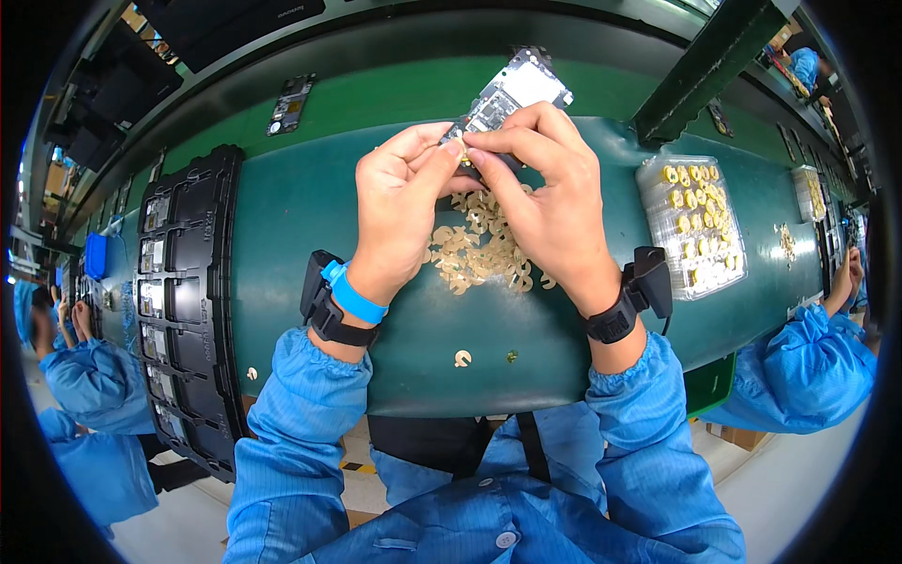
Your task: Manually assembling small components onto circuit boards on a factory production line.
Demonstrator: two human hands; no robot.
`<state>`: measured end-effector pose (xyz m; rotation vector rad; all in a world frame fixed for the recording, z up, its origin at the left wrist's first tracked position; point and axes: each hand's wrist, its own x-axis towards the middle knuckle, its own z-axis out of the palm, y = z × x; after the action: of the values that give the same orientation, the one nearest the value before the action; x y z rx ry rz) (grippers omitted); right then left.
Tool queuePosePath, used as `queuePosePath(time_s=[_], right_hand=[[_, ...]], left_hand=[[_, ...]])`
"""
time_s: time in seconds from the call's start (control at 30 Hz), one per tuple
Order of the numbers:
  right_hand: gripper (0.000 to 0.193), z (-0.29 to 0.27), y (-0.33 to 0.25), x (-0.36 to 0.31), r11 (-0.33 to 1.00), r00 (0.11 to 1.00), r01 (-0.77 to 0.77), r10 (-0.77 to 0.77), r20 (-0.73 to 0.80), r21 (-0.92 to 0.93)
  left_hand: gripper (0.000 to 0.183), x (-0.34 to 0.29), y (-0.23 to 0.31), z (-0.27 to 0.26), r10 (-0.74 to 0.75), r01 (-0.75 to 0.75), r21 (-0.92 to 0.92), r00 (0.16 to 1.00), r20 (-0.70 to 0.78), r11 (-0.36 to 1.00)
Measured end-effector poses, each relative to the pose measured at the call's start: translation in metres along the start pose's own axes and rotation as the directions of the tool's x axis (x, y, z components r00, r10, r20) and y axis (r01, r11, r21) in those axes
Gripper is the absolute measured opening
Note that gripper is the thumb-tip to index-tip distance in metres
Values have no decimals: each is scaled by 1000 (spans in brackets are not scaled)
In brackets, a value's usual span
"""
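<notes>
1. Green matting (310, 348) covers the bench, and just above it we see the circuit board (526, 89), raised and tilted, its lower end between the two hands.
2. We find the left hand (399, 202) pinching that lower end between thumb and fingers. If this grip loosens, we judge that the board could swing or drop.
3. We see the right hand (554, 174) with thumb and forefinger pressed together on a yellowish piece (465, 158) at the board's edge. Fingertips hide most of it, so we cannot tell how it sits; pressing while it is askew could misplace it or scrape nearby components.
4. Under the hands, we note a heap of pale C-shaped tabs (465, 254). A piece slipping from the pinch could get lost among them, and a dragging wrist could scatter them.
5. Nearer the body, we spot a lone tab (462, 358), where a sleeve could sweep it off the edge.
6. Well to the right, we see gold round parts (691, 199) in a clear plastic tray (657, 252); a wide elbow could jolt it.
7. Far left, we see a black moulded tray (214, 282) holding more boards, similarly exposed to a bump.
</notes>
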<state>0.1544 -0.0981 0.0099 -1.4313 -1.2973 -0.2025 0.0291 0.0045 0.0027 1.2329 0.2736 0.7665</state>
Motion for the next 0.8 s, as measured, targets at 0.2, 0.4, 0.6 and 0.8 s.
queuePosePath(time_s=[0.2,0.4,0.6,0.8], right_hand=[[14,-2,-3,2,1000,1000,1,-1,13,-17],[16,-1,-4,4,999,999,27,-26,23,-30],[22,-2,-5,1,995,998,57,-54,42,-85],[25,0,-4,1,992,996,91,-88,30,-88]], left_hand=[[24,1,3,1,-1,1,5,1000,12,1000],[24,4,-2,-2,19,-19,13,1000,3,1000],[23,1,0,-1,-12,12,-14,1000,3,1000],[23,2,0,-2,-10,10,-26,1000,9,1000]])
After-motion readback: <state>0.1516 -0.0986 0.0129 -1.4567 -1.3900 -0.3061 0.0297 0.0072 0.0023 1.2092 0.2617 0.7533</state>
